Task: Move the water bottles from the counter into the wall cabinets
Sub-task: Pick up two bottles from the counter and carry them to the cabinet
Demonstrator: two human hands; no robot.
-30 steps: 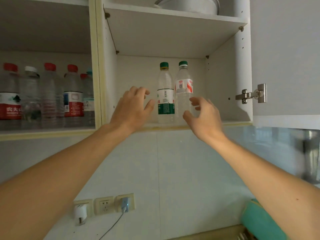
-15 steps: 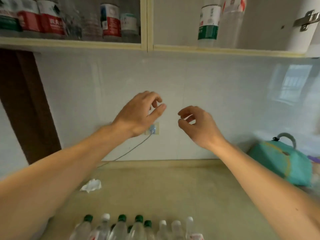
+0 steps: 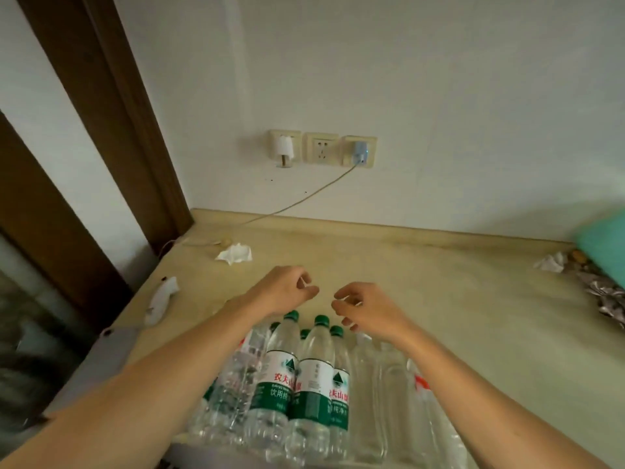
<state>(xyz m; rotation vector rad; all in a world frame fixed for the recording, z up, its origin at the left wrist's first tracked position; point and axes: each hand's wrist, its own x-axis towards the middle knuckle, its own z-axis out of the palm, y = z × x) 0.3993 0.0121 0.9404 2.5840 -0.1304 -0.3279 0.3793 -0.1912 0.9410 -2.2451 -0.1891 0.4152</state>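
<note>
While the bottles (image 3: pixel 306 377) are standing up just below, both hands (image 3: pixel 287 292) are hanging over the caps (fingers loosely curled, holding nothing).

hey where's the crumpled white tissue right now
In the head view, the crumpled white tissue lies on the counter at back left, below the wall sockets, beside the cable.

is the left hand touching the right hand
Apart. The head view shows bare counter between the left hand and the right hand, both empty.
</note>
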